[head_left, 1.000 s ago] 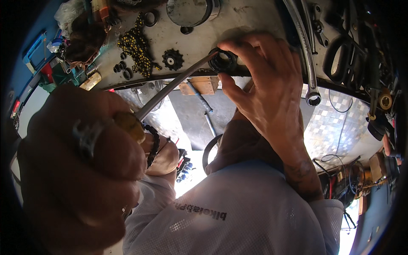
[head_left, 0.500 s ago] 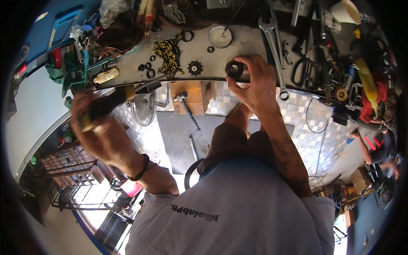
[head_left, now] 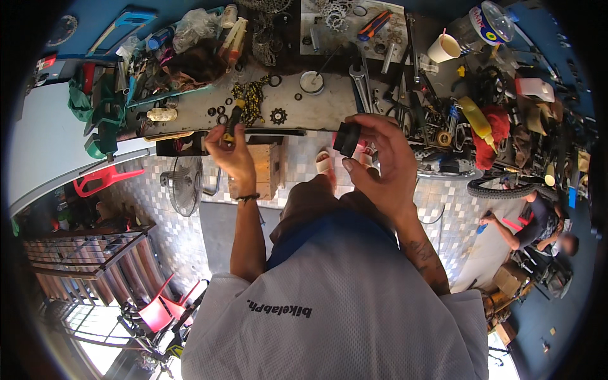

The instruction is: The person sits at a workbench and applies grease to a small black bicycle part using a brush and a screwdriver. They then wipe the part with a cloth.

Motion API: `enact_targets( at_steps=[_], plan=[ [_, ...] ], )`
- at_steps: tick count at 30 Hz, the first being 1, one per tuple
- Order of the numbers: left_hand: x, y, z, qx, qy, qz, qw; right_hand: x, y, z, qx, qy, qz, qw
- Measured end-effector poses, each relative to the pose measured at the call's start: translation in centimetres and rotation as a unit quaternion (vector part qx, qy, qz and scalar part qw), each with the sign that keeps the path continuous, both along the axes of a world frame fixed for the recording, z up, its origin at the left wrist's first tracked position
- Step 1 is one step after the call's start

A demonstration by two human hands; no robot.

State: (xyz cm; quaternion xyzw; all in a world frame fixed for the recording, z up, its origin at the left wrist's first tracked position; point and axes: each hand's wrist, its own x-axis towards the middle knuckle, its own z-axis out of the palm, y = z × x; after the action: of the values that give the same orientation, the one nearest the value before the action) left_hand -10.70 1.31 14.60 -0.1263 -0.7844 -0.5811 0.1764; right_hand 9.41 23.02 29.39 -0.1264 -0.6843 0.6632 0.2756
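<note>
My left hand [head_left: 233, 154] is at the front edge of the workbench, fingers closed on the yellow-and-black handle of a screwdriver [head_left: 234, 119]. The tool's far end lies against a heap of yellow-and-black chain [head_left: 252, 101]; its shaft is hard to make out. Off the bench edge, my right hand [head_left: 386, 149] pinches a black cylindrical bicycle hub part [head_left: 346, 139] between thumb and fingers, turned sideways. A small black sprocket [head_left: 278, 116] and several dark rings [head_left: 221, 109] lie on the bench near my left hand.
Wrenches [head_left: 359, 75] and a round dish [head_left: 311, 82] with a stick in it are farther back. A green vise [head_left: 104, 126] stands left; a yellow bottle [head_left: 476, 120] and red cloth [head_left: 493, 130] lie right. Below are a wooden box [head_left: 263, 171] and a fan [head_left: 185, 183]. Another person sits far right.
My left hand has moved right with the screwdriver, bringing it over the bench edge by the chain. My right hand has drawn the hub part back from the bench and turned it sideways.
</note>
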Motion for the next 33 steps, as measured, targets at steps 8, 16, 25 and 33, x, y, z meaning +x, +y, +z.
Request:
enact_targets(
  at_steps=[8, 16, 25, 33],
  plan=[
    [1.4, 2.2, -0.7, -0.242, 0.066, 0.024, 0.968, 1.3, -0.9, 2.0, 0.17, -0.016, -0.013, 0.985],
    [9.8, 5.2, 15.6, 0.226, -0.327, -0.378, 0.836, 1.8, 0.4, 5.5, 0.282, 0.013, -0.032, 0.959],
    [14.7, 10.0, 20.7, 0.32, -0.301, -0.419, 0.794, 4.4, 4.9, 7.8, 0.251, 0.047, 0.018, 0.967],
    [17.5, 11.9, 21.5, 0.303, -0.316, -0.422, 0.794, 6.9, 10.6, 9.3, 0.379, 0.072, 0.144, 0.911]
  ],
)
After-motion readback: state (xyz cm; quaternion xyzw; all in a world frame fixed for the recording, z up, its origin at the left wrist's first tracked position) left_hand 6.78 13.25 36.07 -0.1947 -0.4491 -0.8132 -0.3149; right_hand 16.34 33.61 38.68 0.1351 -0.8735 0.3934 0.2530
